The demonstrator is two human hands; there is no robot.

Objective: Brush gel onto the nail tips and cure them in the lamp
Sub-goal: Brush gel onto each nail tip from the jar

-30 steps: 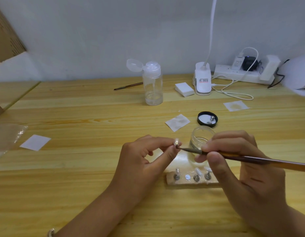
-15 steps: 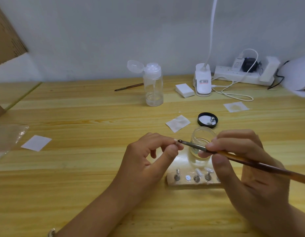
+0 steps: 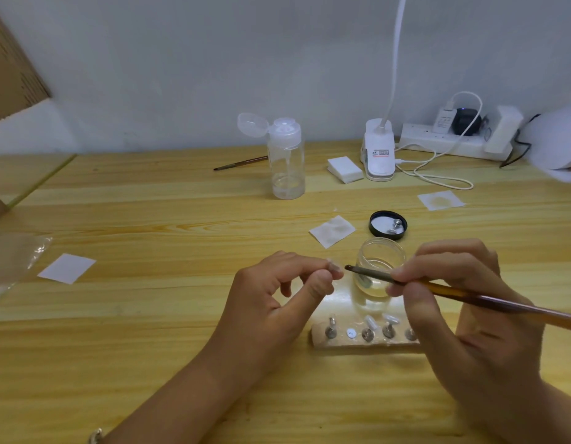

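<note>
On the wooden table [image 3: 149,315], left hand [image 3: 277,302] pinching a clear nail tip [image 3: 334,267], right hand [image 3: 463,302] gripping a gel brush [image 3: 438,288], bristles just beside the tip, glass gel jar [image 3: 381,267] behind, tip stand [image 3: 364,336] below.

No legible txt or nos. anywhere. Closest thing is a small printed label [image 3: 381,152] on the front of the white clip lamp base [image 3: 378,165], far side, right of centre. It has a few black lines w/ a red mark, too small & blurred to read. The white charger plug [image 3: 444,118] in the power strip [image 3: 438,144], far right, has faint grey print on its face, also unreadable.
</note>
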